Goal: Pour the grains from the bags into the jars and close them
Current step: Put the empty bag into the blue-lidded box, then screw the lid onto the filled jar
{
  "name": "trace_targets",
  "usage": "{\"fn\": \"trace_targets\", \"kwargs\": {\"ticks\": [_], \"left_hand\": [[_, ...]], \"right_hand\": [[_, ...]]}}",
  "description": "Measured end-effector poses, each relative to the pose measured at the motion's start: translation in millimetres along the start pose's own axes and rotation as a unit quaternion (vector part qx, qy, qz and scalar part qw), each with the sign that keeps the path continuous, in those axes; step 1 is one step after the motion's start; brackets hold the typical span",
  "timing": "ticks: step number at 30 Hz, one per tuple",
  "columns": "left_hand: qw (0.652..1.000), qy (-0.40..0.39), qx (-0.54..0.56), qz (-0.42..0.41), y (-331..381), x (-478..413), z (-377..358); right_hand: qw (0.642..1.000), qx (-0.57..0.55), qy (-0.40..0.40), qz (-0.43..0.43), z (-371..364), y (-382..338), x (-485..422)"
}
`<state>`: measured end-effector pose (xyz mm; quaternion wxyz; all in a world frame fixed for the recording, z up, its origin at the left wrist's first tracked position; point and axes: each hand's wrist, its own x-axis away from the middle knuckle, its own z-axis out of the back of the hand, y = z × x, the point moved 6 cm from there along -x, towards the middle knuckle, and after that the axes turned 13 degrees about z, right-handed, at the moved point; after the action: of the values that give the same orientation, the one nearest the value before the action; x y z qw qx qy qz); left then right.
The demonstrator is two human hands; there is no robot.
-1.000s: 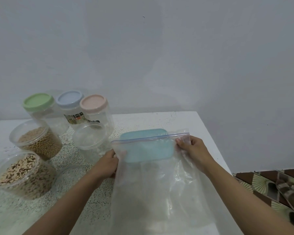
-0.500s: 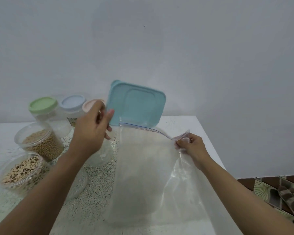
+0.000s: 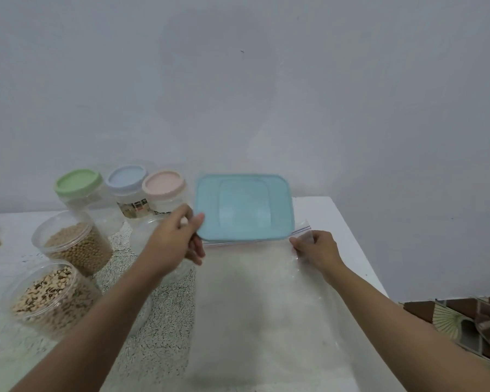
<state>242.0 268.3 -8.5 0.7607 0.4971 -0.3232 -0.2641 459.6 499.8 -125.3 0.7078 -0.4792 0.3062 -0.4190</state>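
The clear bag (image 3: 255,306), flat on the table (image 3: 337,216), was almost lost against it, and its lower end was cut off. The left hand (image 3: 176,244) mostly hid an open jar (image 3: 143,239) and pinched the teal lid (image 3: 244,207) at nine o'clock. The right hand (image 3: 317,250) pinched the bag's two o'clock corner.

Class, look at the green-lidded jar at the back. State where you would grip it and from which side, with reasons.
Probably its clear body below the lid, from the left: the green-lidded jar stands upright, the blue-lidded jar crowds its right and the open bean jar stands in front.
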Motion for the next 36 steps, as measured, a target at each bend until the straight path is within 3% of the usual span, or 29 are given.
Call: {"fn": "trace_targets", "kwargs": {"ticks": [7,12,16,19,22,27,36], "left_hand": [[0.992,-0.051,-0.027,0.115,-65.1,-9.4,-34.9],[0.987,-0.035,-0.06,0.146,-87.6,-14.3,-36.3],[0.982,-0.042,-0.083,0.162,-88.6,-14.3,-32.5],[0.979,-0.061,-0.144,0.128,-71.7,-11.1,-24.1],[0.979,-0.065,-0.178,0.072,-47.9,-2.2,-11.9],[0.984,-0.008,-0.179,-0.004,-15.6,24.0,31.8],[0.972,0.141,-0.163,-0.091,-15.2,60.0,158.6]], "right_hand": [[1.0,-0.007,0.01,0.008,8.5,0.8,-2.0],[0.998,0.037,0.03,0.027,14.6,-4.3,1.0],[0.971,0.137,0.091,0.171,16.0,-30.5,9.4],[0.944,0.162,0.085,0.273,6.8,-56.3,17.1],[0.96,0.085,0.033,0.263,-8.6,-81.2,23.5],[0.968,-0.008,-0.068,0.241,-47.2,-126.1,34.0],[0.882,0.062,-0.371,0.285,-162.6,-196.3,90.1]]}}
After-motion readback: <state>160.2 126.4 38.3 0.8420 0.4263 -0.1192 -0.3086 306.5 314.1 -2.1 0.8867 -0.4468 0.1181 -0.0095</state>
